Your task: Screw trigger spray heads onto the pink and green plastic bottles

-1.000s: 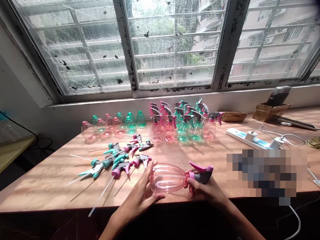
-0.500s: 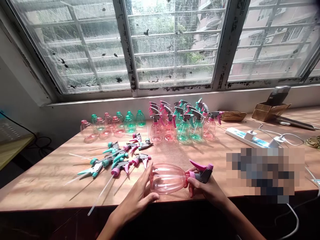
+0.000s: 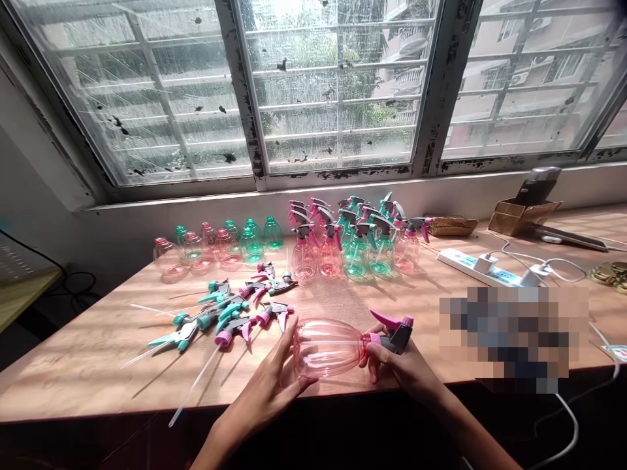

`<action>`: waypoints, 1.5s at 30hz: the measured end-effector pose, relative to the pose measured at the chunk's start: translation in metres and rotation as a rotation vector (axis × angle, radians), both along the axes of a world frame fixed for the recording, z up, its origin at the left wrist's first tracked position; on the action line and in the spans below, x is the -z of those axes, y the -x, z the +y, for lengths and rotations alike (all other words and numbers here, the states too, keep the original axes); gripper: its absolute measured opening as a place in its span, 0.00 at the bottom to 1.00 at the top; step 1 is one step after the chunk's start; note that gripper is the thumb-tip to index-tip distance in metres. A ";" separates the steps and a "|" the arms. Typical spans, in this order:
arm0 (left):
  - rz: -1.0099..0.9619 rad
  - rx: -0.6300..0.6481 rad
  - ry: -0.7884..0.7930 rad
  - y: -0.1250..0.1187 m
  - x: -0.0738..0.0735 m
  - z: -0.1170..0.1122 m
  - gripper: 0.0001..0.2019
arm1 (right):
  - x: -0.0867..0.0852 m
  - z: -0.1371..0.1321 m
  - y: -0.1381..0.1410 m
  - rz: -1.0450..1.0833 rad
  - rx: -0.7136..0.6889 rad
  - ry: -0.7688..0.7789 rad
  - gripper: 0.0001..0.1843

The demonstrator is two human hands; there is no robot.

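A clear pink spray bottle [image 3: 328, 349] lies sideways between my hands above the table's front edge, its base to the left. My left hand [image 3: 279, 369] cups the base end, with the thumb beneath and fingers behind. At the neck, my right hand [image 3: 392, 359] pinches the pink collar of the grey-and-pink trigger head [image 3: 398, 331], which sits on the bottle mouth. Left of the bottle lies a loose pile of trigger heads, among them a pink one [image 3: 235, 329] and a teal one [image 3: 183, 333], with thin clear tubes attached.
Open pink and green bottles [image 3: 252, 245] stand at the back left. Several bottles with spray heads [image 3: 360, 251] stand at the back middle. A white power strip [image 3: 480, 269], a cardboard box [image 3: 519, 215] and a blurred patch occupy the right.
My left thumb has shifted under the bottle, and the right fingers have changed slightly around the collar. The bottle stays nearly in place; the whole view has moved slightly.
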State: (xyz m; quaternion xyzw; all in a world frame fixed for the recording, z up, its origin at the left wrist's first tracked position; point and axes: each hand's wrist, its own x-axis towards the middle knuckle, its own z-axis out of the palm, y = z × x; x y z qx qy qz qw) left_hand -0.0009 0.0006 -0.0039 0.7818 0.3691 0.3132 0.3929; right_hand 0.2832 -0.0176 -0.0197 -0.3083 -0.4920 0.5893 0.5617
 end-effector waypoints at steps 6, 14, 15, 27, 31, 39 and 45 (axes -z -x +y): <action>-0.050 0.067 -0.011 0.002 -0.007 0.002 0.48 | 0.006 0.001 0.000 -0.031 -0.039 0.000 0.19; 0.082 0.024 -0.053 0.001 -0.007 0.000 0.44 | 0.009 0.002 0.000 -0.028 -0.017 -0.007 0.19; 0.075 0.026 -0.046 0.000 -0.007 0.000 0.44 | 0.009 0.002 0.000 -0.025 -0.013 -0.006 0.19; -0.011 0.042 -0.052 0.004 0.000 0.003 0.43 | 0.010 0.002 -0.001 -0.048 -0.063 0.010 0.19; -0.040 0.062 0.006 0.001 -0.002 0.003 0.43 | 0.011 0.002 -0.001 -0.037 -0.057 0.020 0.19; -0.080 0.061 0.012 0.004 0.000 0.004 0.45 | 0.007 0.002 -0.001 -0.069 -0.061 0.016 0.18; -0.002 0.013 -0.027 0.001 -0.001 0.002 0.45 | 0.007 0.001 0.000 -0.038 -0.035 0.011 0.18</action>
